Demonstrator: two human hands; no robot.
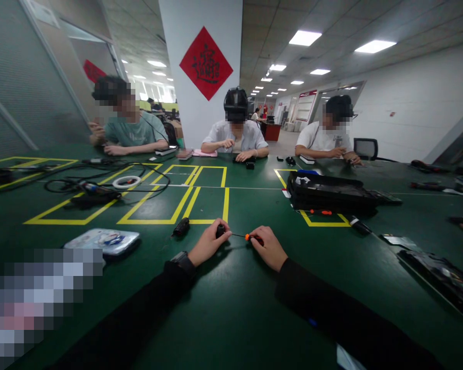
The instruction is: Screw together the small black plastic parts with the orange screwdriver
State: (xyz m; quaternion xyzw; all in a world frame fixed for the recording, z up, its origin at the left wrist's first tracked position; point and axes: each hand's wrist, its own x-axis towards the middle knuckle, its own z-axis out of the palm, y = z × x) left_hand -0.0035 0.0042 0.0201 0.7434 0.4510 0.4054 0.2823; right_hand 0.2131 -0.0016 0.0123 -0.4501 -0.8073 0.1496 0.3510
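Note:
Just in front of me, my left hand (pixel 207 245) is closed around a small black part (pixel 219 231), mostly covered by the fingers. My right hand (pixel 270 250) grips a screwdriver (pixel 248 237) with an orange and black handle. Its thin shaft points left and reaches the left fingertips; whether the tip touches the black part cannot be made out. Another small black piece (pixel 181 227) lies on the green table (pixel 239 308), left of my left hand.
A shallow black tray (pixel 332 192) stands at the right, with an opened device (pixel 443 275) nearer me. A tin-like case (pixel 104 240) and black cables (pixel 92 192) lie left. Yellow tape (pixel 146 222) marks the table. Three people sit opposite; another hand shows at the right edge.

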